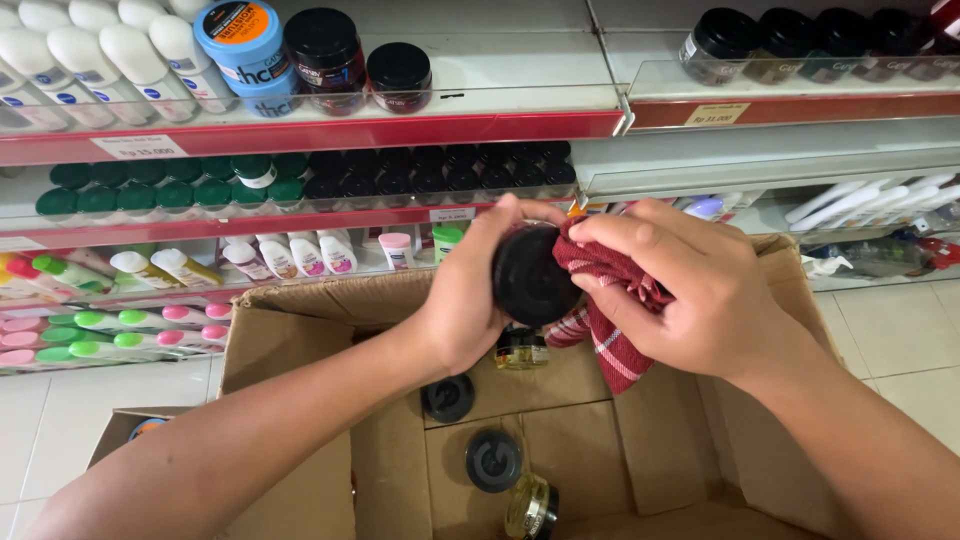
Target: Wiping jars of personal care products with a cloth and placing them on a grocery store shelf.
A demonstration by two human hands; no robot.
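My left hand grips a round black-lidded jar, lid facing me, above an open cardboard box. My right hand presses a red cloth with white stripes against the jar's right side. Inside the box lie two more black-lidded jars and two clear jars of yellowish gel.
Store shelves with red edge strips stand behind the box, holding white roll-on bottles, a blue tub, black jars, green-capped and black-capped bottles, and pink and green tubes. White floor tiles lie right of the box.
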